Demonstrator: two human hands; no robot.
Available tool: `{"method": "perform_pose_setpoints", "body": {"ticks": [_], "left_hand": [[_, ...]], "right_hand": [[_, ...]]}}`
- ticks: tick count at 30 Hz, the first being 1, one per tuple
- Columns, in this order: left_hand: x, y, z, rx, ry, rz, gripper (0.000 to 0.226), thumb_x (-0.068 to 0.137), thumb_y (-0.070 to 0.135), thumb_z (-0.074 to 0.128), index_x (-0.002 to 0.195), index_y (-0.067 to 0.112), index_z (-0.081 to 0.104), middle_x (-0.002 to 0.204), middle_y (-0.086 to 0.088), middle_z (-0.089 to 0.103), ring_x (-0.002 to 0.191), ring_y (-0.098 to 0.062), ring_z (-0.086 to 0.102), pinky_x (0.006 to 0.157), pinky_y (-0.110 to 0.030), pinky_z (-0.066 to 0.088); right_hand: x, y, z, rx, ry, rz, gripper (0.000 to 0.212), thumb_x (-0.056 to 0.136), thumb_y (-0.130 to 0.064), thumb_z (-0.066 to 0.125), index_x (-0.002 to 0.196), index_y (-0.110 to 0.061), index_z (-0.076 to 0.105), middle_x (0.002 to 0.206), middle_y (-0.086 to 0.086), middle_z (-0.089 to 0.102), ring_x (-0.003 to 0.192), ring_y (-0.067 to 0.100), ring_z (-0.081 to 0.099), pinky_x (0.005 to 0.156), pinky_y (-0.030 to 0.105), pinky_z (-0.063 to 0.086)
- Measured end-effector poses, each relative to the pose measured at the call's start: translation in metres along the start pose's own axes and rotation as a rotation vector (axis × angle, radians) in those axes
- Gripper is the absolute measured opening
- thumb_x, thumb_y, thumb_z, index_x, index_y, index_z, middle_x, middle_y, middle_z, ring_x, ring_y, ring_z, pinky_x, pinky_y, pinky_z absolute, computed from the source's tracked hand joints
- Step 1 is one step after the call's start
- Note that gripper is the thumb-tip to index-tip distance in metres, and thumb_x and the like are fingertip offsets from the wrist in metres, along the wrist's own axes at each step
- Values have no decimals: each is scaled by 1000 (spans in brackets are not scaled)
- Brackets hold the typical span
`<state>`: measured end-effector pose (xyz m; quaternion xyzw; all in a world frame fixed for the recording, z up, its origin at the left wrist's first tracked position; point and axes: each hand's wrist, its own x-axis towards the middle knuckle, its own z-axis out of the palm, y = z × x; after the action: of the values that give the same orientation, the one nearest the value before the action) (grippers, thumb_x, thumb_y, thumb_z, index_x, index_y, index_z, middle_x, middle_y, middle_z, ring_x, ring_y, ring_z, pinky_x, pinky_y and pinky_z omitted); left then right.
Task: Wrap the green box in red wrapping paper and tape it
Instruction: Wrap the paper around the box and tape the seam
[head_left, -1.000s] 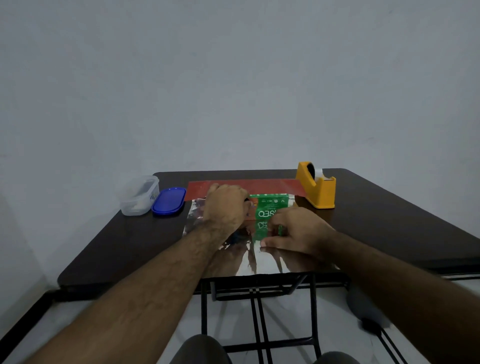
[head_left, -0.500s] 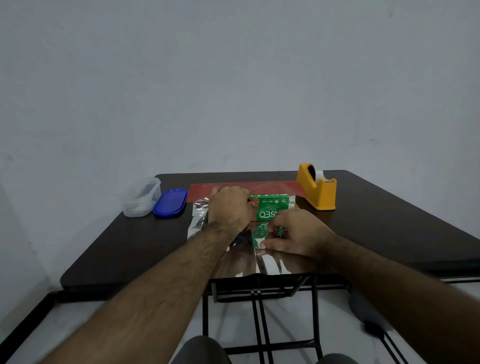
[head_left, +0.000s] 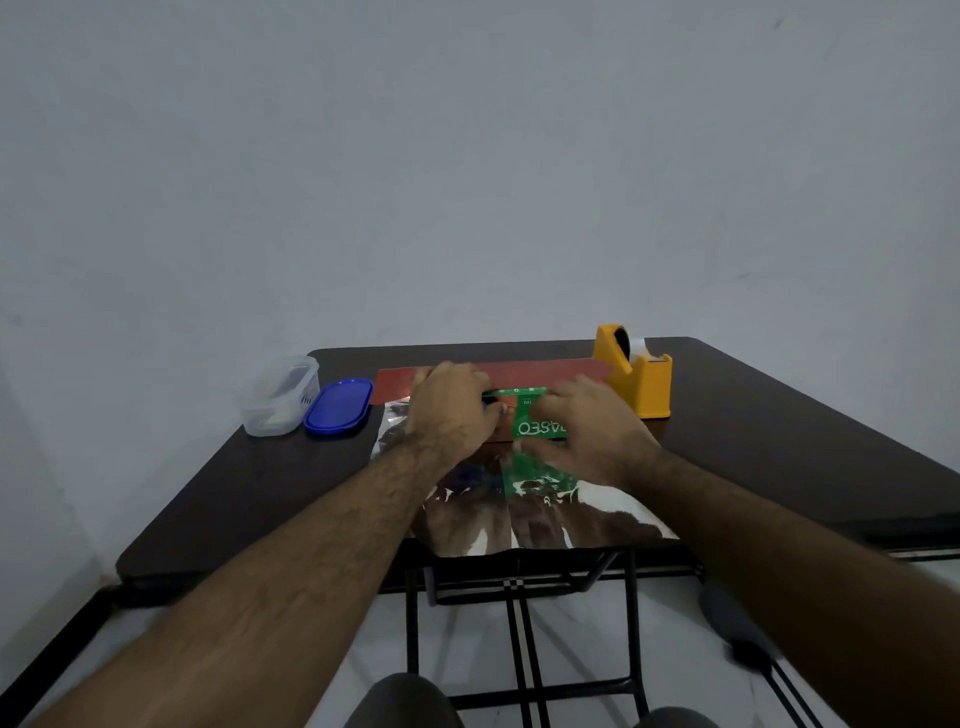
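Observation:
The green box (head_left: 530, 427) lies on the wrapping paper (head_left: 550, 519), whose shiny silver underside faces up and mirrors the box. A red strip of the paper (head_left: 540, 371) shows along the far edge behind the box. My left hand (head_left: 451, 410) grips the box's left end, fingers curled over its far side. My right hand (head_left: 597, 434) clasps the right end, fingers across the top and thumb along the near face. Both hands hide most of the box.
A yellow tape dispenser (head_left: 638, 382) stands right of the box at the far side of the dark table (head_left: 260, 493). A clear plastic container (head_left: 278, 397) and its blue lid (head_left: 338, 406) sit at the far left. The paper's near edge overhangs the table front.
My right hand has moved from the box's near edge up and over its right end. The left hand has stayed on the left end. The view has shifted a little.

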<state>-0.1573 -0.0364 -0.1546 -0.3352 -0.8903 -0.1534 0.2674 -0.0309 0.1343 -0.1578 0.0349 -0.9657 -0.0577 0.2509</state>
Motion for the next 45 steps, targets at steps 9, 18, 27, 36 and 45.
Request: {"method": "perform_pose_setpoints", "body": {"ticks": [9, 18, 27, 36, 45], "left_hand": [[-1, -3, -2, -20, 7, 54, 36, 92, 53, 73, 120, 31, 76, 121, 10, 71, 119, -19, 58, 107, -41, 37], [11, -4, -21, 49, -74, 154, 27, 92, 48, 71, 112, 32, 80, 108, 11, 74, 110, -19, 61, 102, -43, 38], [10, -4, -7, -100, -8, 97, 21, 91, 46, 76, 100, 29, 83, 91, 10, 73, 91, -17, 67, 96, -41, 49], [10, -11, 6, -187, 36, 65, 20, 91, 46, 78, 102, 30, 84, 93, 14, 73, 88, -13, 63, 97, -42, 51], [11, -12, 9, -175, 42, 71, 22, 91, 46, 78, 107, 32, 82, 105, 15, 75, 101, -14, 66, 102, -42, 46]], "right_hand": [[33, -9, 6, -175, -24, 109, 44, 106, -32, 53, 150, -33, 54, 146, -10, 62, 140, 19, 47, 120, 45, 30], [35, -2, 4, -85, -20, 151, 36, 105, -40, 55, 140, -36, 64, 133, -11, 70, 126, 21, 54, 112, 46, 35], [39, 74, -29, 66, 166, 888, 42, 104, -47, 48, 132, -23, 69, 133, 10, 64, 126, 36, 53, 102, 46, 49], [56, 129, -58, 255, -320, 1084, 22, 104, -24, 58, 91, -6, 57, 106, 14, 65, 100, 28, 62, 89, 35, 53], [62, 135, -52, 594, -166, 1377, 10, 84, -7, 58, 94, -10, 55, 77, 8, 36, 61, 22, 31, 62, 35, 34]]}}
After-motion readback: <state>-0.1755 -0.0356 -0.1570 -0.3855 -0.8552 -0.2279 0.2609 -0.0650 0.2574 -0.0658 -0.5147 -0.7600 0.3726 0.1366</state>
